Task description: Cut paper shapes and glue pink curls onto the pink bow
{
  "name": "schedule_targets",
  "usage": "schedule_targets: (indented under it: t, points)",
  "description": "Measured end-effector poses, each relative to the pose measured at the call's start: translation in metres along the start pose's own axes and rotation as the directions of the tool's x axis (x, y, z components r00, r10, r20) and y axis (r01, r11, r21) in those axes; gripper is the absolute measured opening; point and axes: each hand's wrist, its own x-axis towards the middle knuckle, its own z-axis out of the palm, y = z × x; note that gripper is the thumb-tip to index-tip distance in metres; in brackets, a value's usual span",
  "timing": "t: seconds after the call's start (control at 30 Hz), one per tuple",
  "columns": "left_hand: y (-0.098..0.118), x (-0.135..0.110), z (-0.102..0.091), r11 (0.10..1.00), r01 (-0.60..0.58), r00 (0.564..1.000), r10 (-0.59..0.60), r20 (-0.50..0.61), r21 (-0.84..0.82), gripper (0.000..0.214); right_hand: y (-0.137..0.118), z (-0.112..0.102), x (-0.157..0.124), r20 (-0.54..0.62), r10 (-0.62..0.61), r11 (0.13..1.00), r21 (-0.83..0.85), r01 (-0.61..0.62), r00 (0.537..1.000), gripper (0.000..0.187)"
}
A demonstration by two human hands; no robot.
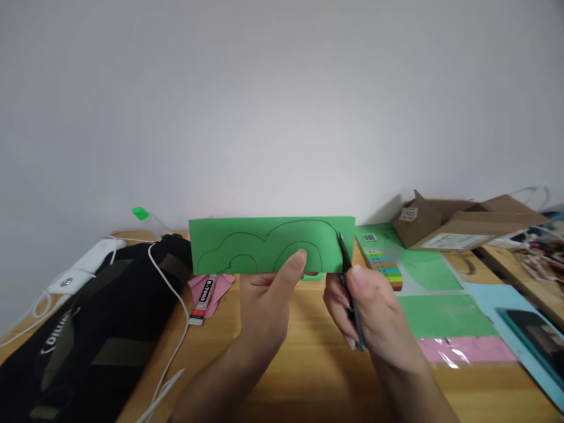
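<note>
A strip of green paper [229, 229] is held up above the table, with dark curved outlines drawn on it like a cloud and inner arches. My left hand [273, 299] grips its lower edge, thumb on the front and fingers behind. In my right hand [370, 305] is a pair of dark scissors [346, 255], pointing up at the strip's right end. Their blades meet the paper close to the right end of the drawn line. The fingers of my right hand wrap around the handles.
To the left lie a black bag [118, 311], a white power strip [86, 267] and a white cable [170, 282]. A B-7000 glue tube [205, 296] rests on pink paper [224, 286]. An open cardboard box [467, 220], green sheets [445, 314] and a phone [537, 338] are at right.
</note>
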Motion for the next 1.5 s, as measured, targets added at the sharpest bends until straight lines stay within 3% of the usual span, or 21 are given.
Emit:
schedule_targets:
  t: [0.2,0.63,1.0,1.5]
  points:
    - [-0.002,0.000,-0.002,1.000,0.012,0.998,-0.010,-0.065,0.023,0.028,0.001,-0.001,0.000,0.017,0.009,1.000,-0.013,-0.009,1.000,0.056]
    - [-0.002,0.000,-0.004,0.999,0.024,0.997,-0.021,-0.072,0.043,0.028,-0.001,-0.001,0.000,0.041,0.029,0.999,0.023,-0.030,0.999,0.057]
    - [0.001,-0.002,0.005,0.999,0.041,0.988,-0.045,-0.148,-0.036,0.032,-0.002,-0.002,0.001,0.040,0.043,0.998,0.033,-0.044,0.998,0.059]
    - [0.003,-0.002,0.004,0.995,0.047,0.991,-0.057,-0.121,-0.084,0.030,-0.001,-0.002,0.000,0.037,0.046,0.998,0.047,-0.048,0.998,0.057]
